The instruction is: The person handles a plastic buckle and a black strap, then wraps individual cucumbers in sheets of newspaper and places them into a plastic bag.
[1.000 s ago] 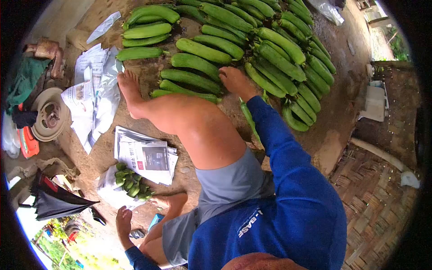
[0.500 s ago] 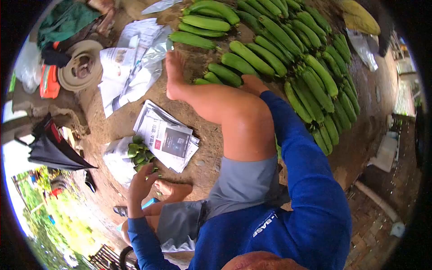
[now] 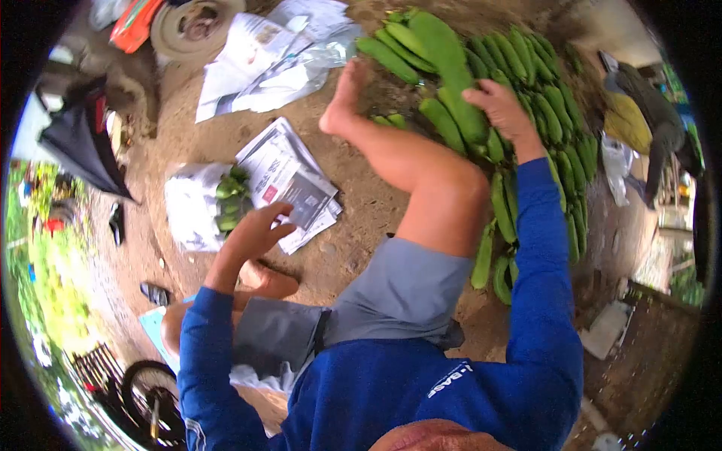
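Observation:
My right hand (image 3: 500,109) is closed around a large green gourd (image 3: 444,56), raised above the rows of green gourds (image 3: 556,113) on the ground at the upper right. My left hand (image 3: 259,229) has its fingers apart and holds nothing. It hovers beside the lower edge of a stack of newspaper sheets (image 3: 274,169). Left of that stack lies a white paper bundle (image 3: 192,207) with several green gourds (image 3: 229,199) showing at its open side.
Loose newspapers (image 3: 252,60) and clear plastic lie at the upper left, near a round stone-like base (image 3: 192,30). A black umbrella (image 3: 83,139) is at the left, a wheel (image 3: 154,398) at the lower left. My bare foot (image 3: 346,98) rests between papers and gourds.
My right hand has come up from the near gourds with a large gourd in it. My left hand has moved right and up toward the newspaper stack. The view has shifted.

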Available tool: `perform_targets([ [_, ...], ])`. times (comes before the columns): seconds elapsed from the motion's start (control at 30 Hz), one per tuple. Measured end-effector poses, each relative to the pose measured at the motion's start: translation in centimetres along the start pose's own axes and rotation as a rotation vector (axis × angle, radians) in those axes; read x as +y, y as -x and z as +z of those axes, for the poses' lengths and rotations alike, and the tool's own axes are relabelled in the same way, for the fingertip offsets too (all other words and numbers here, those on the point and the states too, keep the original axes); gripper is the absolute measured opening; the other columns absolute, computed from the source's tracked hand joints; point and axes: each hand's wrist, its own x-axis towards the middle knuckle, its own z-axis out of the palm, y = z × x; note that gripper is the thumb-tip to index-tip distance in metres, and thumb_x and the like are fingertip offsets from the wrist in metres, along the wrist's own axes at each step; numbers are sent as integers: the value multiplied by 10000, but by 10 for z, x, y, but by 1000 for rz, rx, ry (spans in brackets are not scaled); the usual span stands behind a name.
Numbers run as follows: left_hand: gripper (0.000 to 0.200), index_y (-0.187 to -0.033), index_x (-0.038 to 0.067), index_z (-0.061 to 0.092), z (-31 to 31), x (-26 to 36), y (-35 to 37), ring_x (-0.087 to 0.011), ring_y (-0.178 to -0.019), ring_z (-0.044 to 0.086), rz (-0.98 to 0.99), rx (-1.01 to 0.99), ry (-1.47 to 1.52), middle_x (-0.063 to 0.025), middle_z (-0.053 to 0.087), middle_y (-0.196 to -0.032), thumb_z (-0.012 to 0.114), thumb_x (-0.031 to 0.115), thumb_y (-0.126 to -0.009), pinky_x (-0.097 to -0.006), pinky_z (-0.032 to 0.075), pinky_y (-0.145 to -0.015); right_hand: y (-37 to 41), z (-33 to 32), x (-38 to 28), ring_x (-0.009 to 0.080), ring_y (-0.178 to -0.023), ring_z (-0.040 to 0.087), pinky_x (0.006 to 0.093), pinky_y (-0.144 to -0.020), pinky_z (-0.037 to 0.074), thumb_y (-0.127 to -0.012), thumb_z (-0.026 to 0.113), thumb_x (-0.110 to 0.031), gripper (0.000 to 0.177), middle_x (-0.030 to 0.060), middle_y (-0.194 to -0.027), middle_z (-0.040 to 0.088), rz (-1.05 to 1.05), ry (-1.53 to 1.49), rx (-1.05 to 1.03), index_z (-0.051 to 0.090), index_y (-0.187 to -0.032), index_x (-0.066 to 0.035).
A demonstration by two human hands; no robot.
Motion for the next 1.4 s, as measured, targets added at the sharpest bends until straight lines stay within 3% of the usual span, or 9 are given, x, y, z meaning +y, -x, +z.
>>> perform_targets([
  [0.2,654,-1378,-26,500,5,42,-18,-311,-1178,617,106,415,486,-220,588,-1338,719,388,-921,-394,506,-984,1,84,-92,28,-569,532,187,-399,334,-816,750,-481,680,8,-916,661,-29,-22,-287,561,-1287,-28],
  [0.37,975,-1443,-31,354,32,75,-39,-330,-1217,582,232,722,619,-241,556,-1343,882,392,-741,-399,500,-991,9,224,-81,81,-667,569,234,-536,468,-852,747,-307,490,4,-903,608,51,22,-587,583,-1228,-39],
  [0.43,965,-1437,-28,350,34,64,-31,-297,-1202,587,108,651,792,-220,574,-1313,903,313,-724,-388,495,-988,3,276,-44,91,-750,592,240,-557,483,-869,733,-284,458,17,-964,607,-211,-46,-607,584,-1223,-35],
  [0.6,815,-1421,-6,382,79,-21,-27,-212,-1112,581,77,719,1042,-137,598,-1226,823,75,-741,-348,489,-955,-3,328,-25,149,-872,652,258,-687,530,-885,719,-303,463,56,-1069,631,478,-117,-853,589,-1231,-24],
  [0.67,810,-1422,5,392,99,-61,-32,-213,-1091,579,-22,715,1022,-125,597,-1216,784,13,-713,-330,485,-944,-27,353,29,237,-941,691,318,-792,554,-883,716,-309,508,123,-1153,663,303,297,-858,584,-1278,-18],
  [0.8,773,-1398,13,439,127,-122,-35,-260,-1045,629,-222,736,821,-162,644,-1154,767,62,-700,-346,499,-914,-6,391,145,363,-1350,482,452,-1069,446,-855,686,-207,583,209,-1463,491,-735,1146,-627,536,-1406,-91],
  [1.0,770,-1385,74,483,148,-150,-34,-364,-1052,660,-392,686,642,-241,672,-1121,790,144,-682,-416,515,-899,13,420,158,401,-1294,509,508,-974,496,-892,530,-69,431,174,-1451,503,-855,1251,-630,598,-1317,-96],
  [1.1,775,-1373,102,480,157,-167,-43,-431,-1074,648,-372,687,597,-261,674,-1135,817,228,-688,-475,516,-898,1,415,163,295,-1073,598,445,-807,548,-858,565,-104,208,117,-1184,601,-966,1254,-659,652,-1045,-79],
  [1.4,766,-1385,62,501,143,-167,-34,-342,-1072,657,-454,567,551,-224,681,-1134,773,133,-673,-407,507,-920,-13,412,170,243,-981,590,420,-717,552,-881,553,-166,139,59,-1066,566,-1052,1286,-617,637,-984,-125],
])
